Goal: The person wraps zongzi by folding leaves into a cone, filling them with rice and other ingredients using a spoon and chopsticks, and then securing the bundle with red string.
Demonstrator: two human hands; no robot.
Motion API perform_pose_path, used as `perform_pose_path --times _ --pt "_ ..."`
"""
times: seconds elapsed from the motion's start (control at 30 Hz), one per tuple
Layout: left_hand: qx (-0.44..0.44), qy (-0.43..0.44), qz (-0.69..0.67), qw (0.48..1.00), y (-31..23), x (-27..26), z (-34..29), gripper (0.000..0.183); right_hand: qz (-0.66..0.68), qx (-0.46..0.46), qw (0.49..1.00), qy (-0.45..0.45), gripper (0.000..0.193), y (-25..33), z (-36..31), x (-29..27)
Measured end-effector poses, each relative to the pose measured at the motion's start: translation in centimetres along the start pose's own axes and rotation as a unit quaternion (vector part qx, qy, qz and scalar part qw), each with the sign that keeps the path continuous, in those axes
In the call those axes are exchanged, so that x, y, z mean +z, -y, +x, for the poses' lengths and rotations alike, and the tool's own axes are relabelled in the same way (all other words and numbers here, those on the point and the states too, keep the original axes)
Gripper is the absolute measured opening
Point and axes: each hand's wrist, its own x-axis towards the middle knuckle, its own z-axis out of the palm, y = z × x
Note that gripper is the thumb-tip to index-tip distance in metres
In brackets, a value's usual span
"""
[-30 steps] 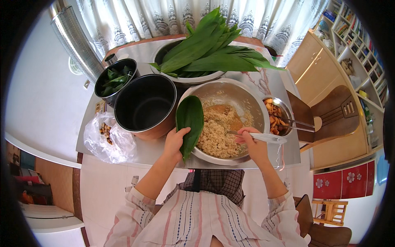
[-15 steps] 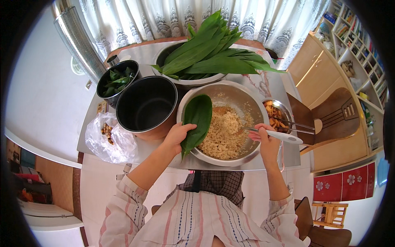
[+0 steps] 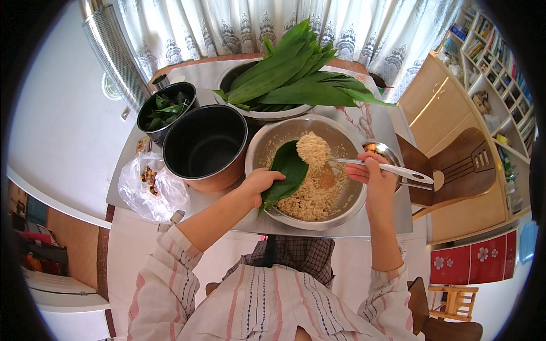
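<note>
My left hand (image 3: 264,186) is closed on a folded green leaf (image 3: 289,170), held over the left part of a wide steel bowl (image 3: 357,200). Pale rice grains (image 3: 310,202) lie in that bowl. Between the fingers of my right hand (image 3: 376,173) is the grey-white handle of a spoon (image 3: 405,172). A heaped mound of rice (image 3: 313,149) covers the spoon's head, raised above the bowl beside the leaf's upper edge. My right hand partly hides a small steel bowl (image 3: 387,152) of brown chunks with chopsticks.
A big basin (image 3: 227,78) of long green leaves (image 3: 284,71) stands at the back. On the left are an empty dark pot (image 3: 205,142), a smaller pot (image 3: 142,122) with green wrapped bundles, and a clear plastic bag (image 3: 133,187) of brown nuts. A wooden chair (image 3: 466,159) is at the right.
The spoon has lifted a heap of rice out of the bowl, up and left toward the leaf. My left hand and the leaf have shifted right, further over the bowl.
</note>
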Motion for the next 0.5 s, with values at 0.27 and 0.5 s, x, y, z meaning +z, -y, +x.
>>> perform_pose_path --times 0.27,0.5 --pt "-0.089 0.119 -0.02 0.989 -1.0 -0.7 -0.7 0.031 -0.038 -0.049 0.994 0.094 0.018 -1.6 -0.3 1.7" --pt "-0.156 0.1 -0.029 0.982 -2.6 -1.5 -2.2 0.033 -0.167 -0.148 0.955 0.195 0.012 -2.7 -1.2 -0.2"
